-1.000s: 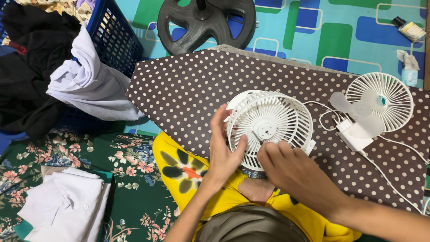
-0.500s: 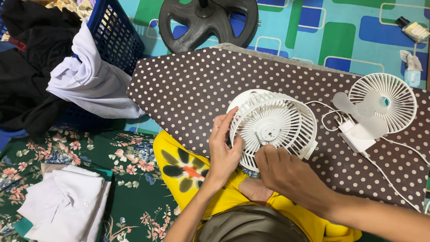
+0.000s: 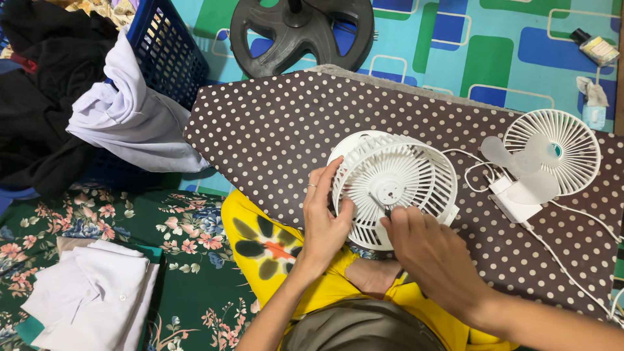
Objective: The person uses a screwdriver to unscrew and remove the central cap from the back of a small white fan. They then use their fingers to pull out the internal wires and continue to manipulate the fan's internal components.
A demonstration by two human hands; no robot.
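Observation:
A small white fan body (image 3: 396, 185) with a ribbed round grille lies on a brown ironing board with white dots (image 3: 286, 123). My left hand (image 3: 324, 221) grips the grille's left rim. My right hand (image 3: 432, 257) is closed on a thin dark tool, seemingly a screwdriver (image 3: 380, 205), whose tip meets the grille's centre hub. To the right rest a separate white fan grille (image 3: 559, 149), pale translucent blades (image 3: 520, 166) and a white block (image 3: 513, 201) with white cables.
A black round stand base (image 3: 302, 29) sits beyond the board. A blue laundry basket (image 3: 162, 52) with white and dark clothes stands at left. Folded white shirts (image 3: 91, 296) lie at lower left. A small bottle (image 3: 595, 45) lies on the patterned mat at far right.
My right hand has shifted up so the tool tip now reaches the grille's hub. The left hand keeps its hold on the rim. The view has shifted slightly.

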